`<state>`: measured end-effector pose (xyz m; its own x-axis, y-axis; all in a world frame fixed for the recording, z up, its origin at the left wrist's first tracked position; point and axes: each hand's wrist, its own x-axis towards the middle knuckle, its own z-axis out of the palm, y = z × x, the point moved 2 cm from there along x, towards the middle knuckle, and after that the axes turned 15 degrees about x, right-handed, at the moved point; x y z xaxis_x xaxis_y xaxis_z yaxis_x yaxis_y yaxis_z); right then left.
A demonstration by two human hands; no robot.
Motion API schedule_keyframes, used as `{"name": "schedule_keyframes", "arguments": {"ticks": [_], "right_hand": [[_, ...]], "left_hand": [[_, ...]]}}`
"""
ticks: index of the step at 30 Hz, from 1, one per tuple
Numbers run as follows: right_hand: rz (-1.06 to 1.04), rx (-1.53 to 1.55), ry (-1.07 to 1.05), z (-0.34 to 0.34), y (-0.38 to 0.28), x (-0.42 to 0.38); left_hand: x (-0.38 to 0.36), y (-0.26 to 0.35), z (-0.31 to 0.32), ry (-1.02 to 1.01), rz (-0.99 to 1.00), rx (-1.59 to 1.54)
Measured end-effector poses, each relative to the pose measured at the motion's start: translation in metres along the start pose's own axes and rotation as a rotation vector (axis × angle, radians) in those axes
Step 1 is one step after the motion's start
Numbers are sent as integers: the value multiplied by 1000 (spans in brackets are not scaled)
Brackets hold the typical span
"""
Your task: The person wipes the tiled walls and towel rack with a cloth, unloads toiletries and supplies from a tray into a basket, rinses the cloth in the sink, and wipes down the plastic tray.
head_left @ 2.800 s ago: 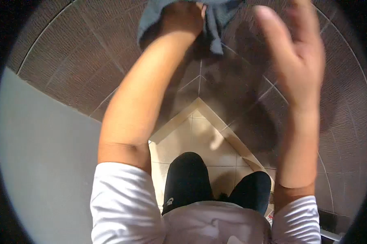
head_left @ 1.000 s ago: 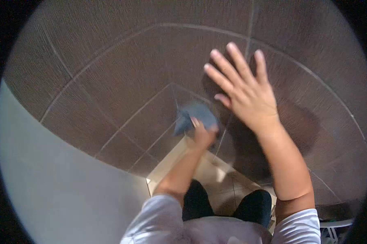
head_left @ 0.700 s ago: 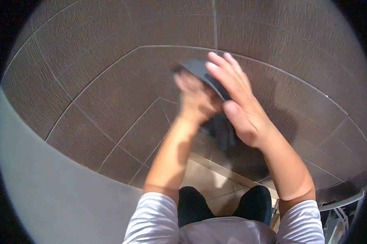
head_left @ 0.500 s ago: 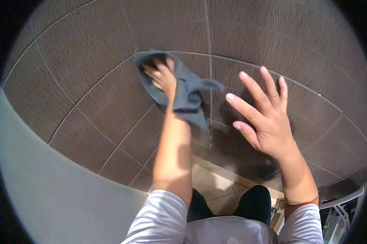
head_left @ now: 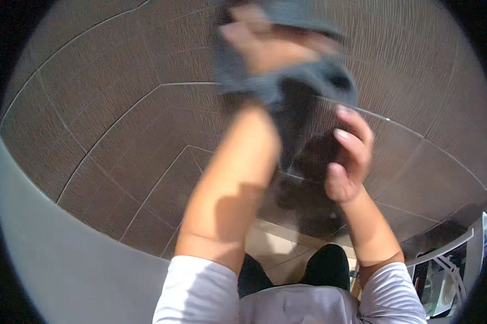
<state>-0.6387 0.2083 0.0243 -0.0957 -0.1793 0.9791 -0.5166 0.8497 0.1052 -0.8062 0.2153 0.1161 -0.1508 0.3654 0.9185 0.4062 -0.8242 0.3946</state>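
A dark grey-blue cloth (head_left: 231,74) is bunched around my left hand (head_left: 278,54), up against the brown tiled wall (head_left: 394,75). Motion smears that hand, and folds of the cloth cover part of its fingers. Lower and to the right, my right hand (head_left: 354,156) is raised in front of the tiles with its fingers loosely curved and apart. Nothing is in it, and its fingertips are near the lower edge of the cloth.
A smooth pale grey surface (head_left: 65,243) curves along the lower left. Beige floor tiles (head_left: 270,248) show beside my dark-clad legs. At the lower right stands a white-edged rack or container (head_left: 443,259) with assorted items that I cannot make out.
My left hand has moved up and to the right along the wall with the cloth. My right hand has turned and its spread fingers have curled inward.
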Motion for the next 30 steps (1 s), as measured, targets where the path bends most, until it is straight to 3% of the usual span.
{"name": "schedule_keyframes", "arguments": {"ticks": [1,2,3,5,6,7,9,10,13,14,15,16,17,18,19,20,22,24,25,26,27,28,29,30], "right_hand": [[6,-119,23,-8,-17,4],[-157,-34,115,-10,-28,11],[-318,55,210,-12,-38,17],[-319,13,211,-15,-66,23],[-335,-102,59,-18,-71,23],[-243,-32,159,-3,-73,27],[66,-127,-194,-5,-61,31],[100,-162,-179,2,-45,28],[231,-201,-95,21,-1,20],[296,-113,-132,30,13,15],[355,-29,-170,37,25,16],[314,-130,-257,44,28,27],[272,-235,-344,51,32,39],[220,-210,-339,59,40,48],[174,-182,-333,63,50,57],[188,-403,-390,59,56,79],[198,-671,-414,34,58,131],[268,-686,-299,-20,49,169],[327,-696,-247,-48,47,181],[437,-683,-172,-81,35,179],[569,-673,-73,-115,22,170],[702,-685,3,-144,10,151],[343,-869,74,-169,-1,126],[43,-1022,38,-197,-6,98]], "left_hand": [[-10,39,53,-1,223,889],[-16,58,99,-2,426,1782],[-34,21,123,120,873,1484],[-55,27,126,-282,779,806],[-54,22,115,-366,833,954],[-51,27,88,-373,793,880],[-49,17,41,-193,758,951],[-47,19,22,-101,759,1001],[-45,30,22,-150,661,1261],[-50,18,12,-110,558,1044],[-65,-19,-2,8,253,778],[-62,-18,-14,278,216,1104],[-65,-6,-22,261,88,926],[-65,-23,-39,346,-63,511],[-60,-37,-49,219,-23,1035],[-48,-19,-49,366,231,949],[2,16,-29,255,343,1340],[65,6,17,502,388,1090],[83,53,55,627,627,1299],[103,58,77,288,547,1897],[79,107,131,216,555,2065],[79,100,164,276,635,1479],[67,97,194,-163,613,1390],[51,88,222,-101,678,901]]}}
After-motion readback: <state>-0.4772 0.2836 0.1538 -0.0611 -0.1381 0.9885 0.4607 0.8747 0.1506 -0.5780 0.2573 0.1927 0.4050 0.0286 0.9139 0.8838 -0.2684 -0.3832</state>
